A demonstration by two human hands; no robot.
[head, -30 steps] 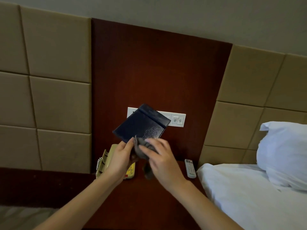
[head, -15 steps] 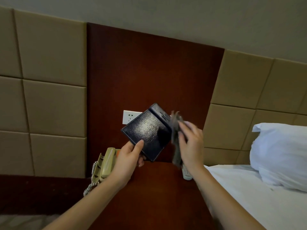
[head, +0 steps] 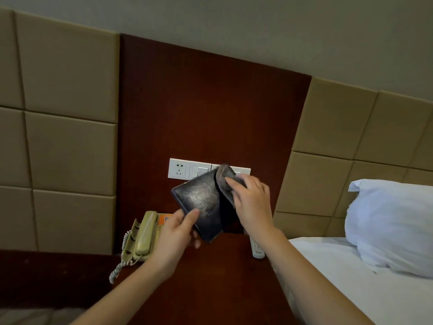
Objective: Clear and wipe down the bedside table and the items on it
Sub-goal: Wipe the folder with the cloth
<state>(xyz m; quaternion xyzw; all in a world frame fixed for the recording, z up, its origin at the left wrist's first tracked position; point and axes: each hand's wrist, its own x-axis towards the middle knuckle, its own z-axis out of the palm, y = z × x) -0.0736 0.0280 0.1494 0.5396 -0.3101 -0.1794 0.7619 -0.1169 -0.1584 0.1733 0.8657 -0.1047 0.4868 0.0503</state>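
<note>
At frame centre, a dark folder was held above the bedside table. The left hand pinched its lower edge; the right hand pressed a grey cloth against its upper corner. A telephone sat lower left, a remote right.

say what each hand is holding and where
The left hand grips the dark folder by its lower corner, thumb on its face. The right hand holds a grey cloth under its fingers against the folder's upper part.
</note>
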